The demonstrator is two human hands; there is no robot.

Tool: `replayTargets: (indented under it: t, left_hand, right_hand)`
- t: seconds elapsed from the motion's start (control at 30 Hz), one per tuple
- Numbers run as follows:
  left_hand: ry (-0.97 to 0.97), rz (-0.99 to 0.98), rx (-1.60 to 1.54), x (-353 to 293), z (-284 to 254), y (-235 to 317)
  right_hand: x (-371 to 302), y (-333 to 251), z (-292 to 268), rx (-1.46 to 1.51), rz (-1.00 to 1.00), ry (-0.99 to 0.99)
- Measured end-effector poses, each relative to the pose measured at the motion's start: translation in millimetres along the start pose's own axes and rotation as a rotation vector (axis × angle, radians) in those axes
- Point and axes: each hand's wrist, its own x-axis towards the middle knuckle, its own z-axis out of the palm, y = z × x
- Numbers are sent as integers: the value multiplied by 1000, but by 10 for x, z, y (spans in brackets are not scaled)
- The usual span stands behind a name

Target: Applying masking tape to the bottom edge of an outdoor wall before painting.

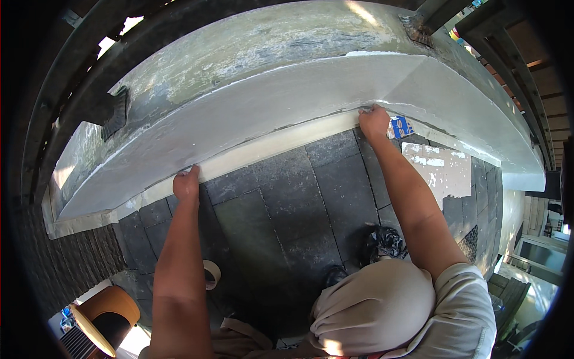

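Note:
A long cream strip of masking tape runs along the foot of a low grey-white wall, where it meets the dark floor tiles. My left hand is closed at the upper edge of the strip, thumb and fingers pinched against the wall's base. Farther right, near the wall's inner corner, my right hand is also closed on the strip, its fingertips partly hidden. Both arms reach forward, well apart. A roll of tape sits on the floor just right of my left forearm.
Beside my right hand lies a blue-and-white packet. A cardboard piece spotted with white lies right of my right forearm. Metal railings rise behind the wall. A black plastic bag is near my knee. An orange-brown container stands lower left.

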Motion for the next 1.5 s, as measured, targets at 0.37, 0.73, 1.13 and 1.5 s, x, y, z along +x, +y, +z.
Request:
replayTargets:
  t: [0.37,0.73,1.13,1.5]
  left_hand:
    - [122,691,188,-866,15,254]
    - [-266,944,609,-1036,354,484]
    - [-96,726,505,-1025,459,525]
    - [-9,717,527,-942,487,457]
  right_hand:
    - [-1104,-380,-182,256,-724,24]
    - [-1914,-1222,487,-146,-1223,-534]
    - [-1790,-1118,485,-87,-1097,-475]
    - [-1438,-795,321,-123,-987,-391]
